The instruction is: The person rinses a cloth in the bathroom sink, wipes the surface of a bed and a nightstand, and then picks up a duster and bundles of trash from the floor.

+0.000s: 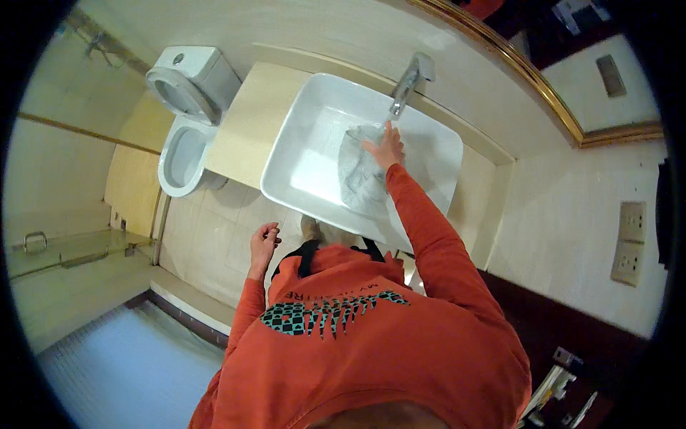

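Observation:
In the white basin (pixel 304 154) lies a crumpled, pale grey, wet-looking cloth (pixel 357 175). My right hand (pixel 387 149) reaches over it, just below the spout of the chrome faucet (pixel 406 84). Its thumb and forefinger are spread, and it holds nothing that I can see. Whether the fingertips touch the spout or the cloth cannot be told. My left hand (pixel 264 247) hangs at the near left of the basin, off its rim. Its fingers are loosely bent and apart, with nothing in them.
A beige counter (pixel 254 129) carries the basin. Left of it stands a white toilet (pixel 184 154) with its lid raised. A gold-framed mirror (pixel 532 82) hangs at the upper right, and wall sockets (pixel 629 243) sit at the right. Glass panels (pixel 71 250) stand at the left.

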Available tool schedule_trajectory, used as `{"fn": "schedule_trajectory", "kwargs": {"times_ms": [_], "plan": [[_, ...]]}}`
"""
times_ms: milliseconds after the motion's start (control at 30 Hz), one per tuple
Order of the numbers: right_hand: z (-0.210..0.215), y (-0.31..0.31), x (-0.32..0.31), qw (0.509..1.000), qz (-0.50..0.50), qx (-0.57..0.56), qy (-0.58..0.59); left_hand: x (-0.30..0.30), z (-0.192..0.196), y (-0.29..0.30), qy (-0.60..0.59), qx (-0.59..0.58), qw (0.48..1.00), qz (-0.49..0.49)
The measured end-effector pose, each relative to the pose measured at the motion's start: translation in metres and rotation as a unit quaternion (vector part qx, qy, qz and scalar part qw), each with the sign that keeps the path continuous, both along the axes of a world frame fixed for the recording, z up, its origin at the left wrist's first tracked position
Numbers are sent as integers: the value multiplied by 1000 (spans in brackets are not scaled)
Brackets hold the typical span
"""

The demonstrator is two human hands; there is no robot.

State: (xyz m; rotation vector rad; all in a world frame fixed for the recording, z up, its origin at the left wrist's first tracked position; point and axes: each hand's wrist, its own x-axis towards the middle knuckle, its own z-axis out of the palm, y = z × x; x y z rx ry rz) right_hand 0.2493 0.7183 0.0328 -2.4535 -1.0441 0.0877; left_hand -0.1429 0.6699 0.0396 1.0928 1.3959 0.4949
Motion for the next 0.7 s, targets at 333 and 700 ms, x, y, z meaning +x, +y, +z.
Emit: {"fn": "schedule_trajectory", "kwargs": {"times_ms": [333,700], "plan": [[-80,37,68,686,-111,312,648,-22,-13,-20,13,0,998,63],[21,12,16,997,25,72,18,-13,-1,-17,11,28,998,49]]}}
